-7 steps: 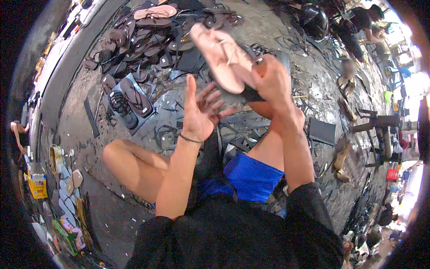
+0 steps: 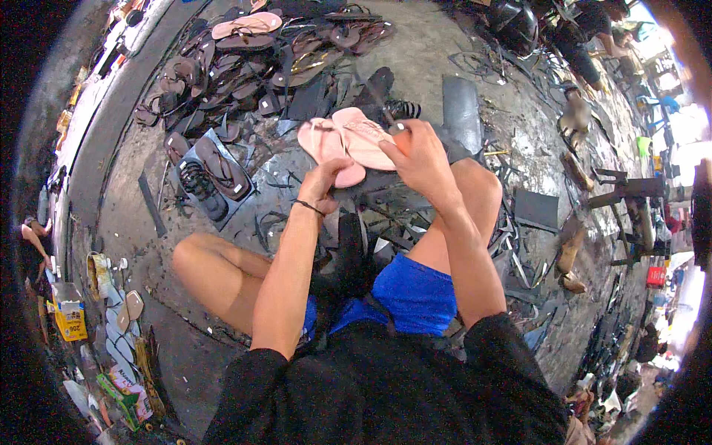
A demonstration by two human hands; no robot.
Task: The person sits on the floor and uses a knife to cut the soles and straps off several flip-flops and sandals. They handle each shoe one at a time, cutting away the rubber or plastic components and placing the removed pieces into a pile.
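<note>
A pair of pink flip-flops is held up in front of me, fanned so that they overlap. My left hand (image 2: pixel 324 184) is closed on the lower end of the left flip-flop (image 2: pixel 317 144), thumb on top. At the right flip-flop (image 2: pixel 361 136), my right hand (image 2: pixel 424 162) presses its thumb on the edge. The same hand wraps round an orange-handled tool (image 2: pixel 401 137) with a metal collar; its thin tip is blurred, so its kind is unclear. Below the pair stands a dark upright block (image 2: pixel 351 241) between my legs.
A heap of dark sandals (image 2: pixel 245 70) lies at the far left, with a pink flip-flop (image 2: pixel 247 25) on top. Nearer are more sandals on a grey sheet (image 2: pixel 241 194). Black scraps and strips cover the floor. A stool (image 2: pixel 630 189) and a dark helmet (image 2: pixel 513 31) are right.
The pink flip-flops have come down and left, toward me. My left hand, open and apart before, now grips the left one. My right hand has moved left, still holding the tool.
</note>
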